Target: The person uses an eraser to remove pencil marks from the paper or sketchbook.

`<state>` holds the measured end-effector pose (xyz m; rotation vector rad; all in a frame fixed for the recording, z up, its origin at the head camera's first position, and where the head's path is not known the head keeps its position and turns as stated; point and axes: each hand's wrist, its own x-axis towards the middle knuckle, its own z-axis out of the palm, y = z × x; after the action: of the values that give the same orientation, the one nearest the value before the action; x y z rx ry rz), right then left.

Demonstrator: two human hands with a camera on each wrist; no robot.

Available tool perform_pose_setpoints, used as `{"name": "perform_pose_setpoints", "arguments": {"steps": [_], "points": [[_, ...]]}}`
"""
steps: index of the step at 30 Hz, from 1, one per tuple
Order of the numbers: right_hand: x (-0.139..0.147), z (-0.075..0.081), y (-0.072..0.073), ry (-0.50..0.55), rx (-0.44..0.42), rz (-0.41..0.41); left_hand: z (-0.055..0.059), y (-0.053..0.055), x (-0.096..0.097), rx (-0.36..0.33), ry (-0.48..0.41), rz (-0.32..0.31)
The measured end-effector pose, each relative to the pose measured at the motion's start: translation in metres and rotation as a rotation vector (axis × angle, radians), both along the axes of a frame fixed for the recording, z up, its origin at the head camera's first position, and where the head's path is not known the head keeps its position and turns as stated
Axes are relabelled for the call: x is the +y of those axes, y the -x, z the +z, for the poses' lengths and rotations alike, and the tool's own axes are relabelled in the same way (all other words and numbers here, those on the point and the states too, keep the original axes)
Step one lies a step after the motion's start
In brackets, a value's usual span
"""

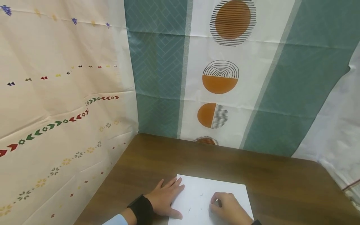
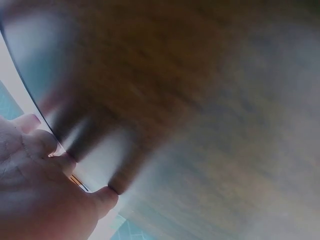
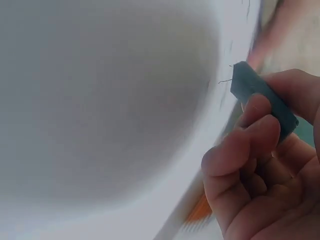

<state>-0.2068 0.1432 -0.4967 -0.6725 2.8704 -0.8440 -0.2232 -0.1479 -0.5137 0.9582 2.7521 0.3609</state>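
A white sheet of paper lies on the brown table, with several small dark eraser crumbs scattered over it. My left hand rests on the sheet's left edge, fingers spread and thumb stretched out over the paper; the left wrist view shows its fingertips pressed down. Over the right part of the sheet, my right hand pinches a small dark bluish-green eraser between thumb and fingers. One end of the eraser points at the paper, and thin shavings show beside it. In the head view the fingers mostly hide the eraser.
The wooden table reaches back to a green and white curtain with orange circles. A cream patterned cloth hangs along the left side, and a white cloth at the right. A black band circles my left wrist.
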Motion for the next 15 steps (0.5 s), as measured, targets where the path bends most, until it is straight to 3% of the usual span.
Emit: {"name": "perform_pose_setpoints", "arguments": {"steps": [3,7,15], "points": [[-0.020,-0.004,-0.001,-0.009,-0.092,0.034,-0.002,0.000,0.002,-0.005,-0.009,-0.006],[-0.024,-0.006,-0.003,-0.068,-0.157,-0.022,-0.002,0.001,0.002,-0.005,-0.012,-0.009],[0.028,-0.008,-0.008,-0.116,-0.059,-0.179,-0.001,0.002,0.000,-0.004,0.004,0.003]]}}
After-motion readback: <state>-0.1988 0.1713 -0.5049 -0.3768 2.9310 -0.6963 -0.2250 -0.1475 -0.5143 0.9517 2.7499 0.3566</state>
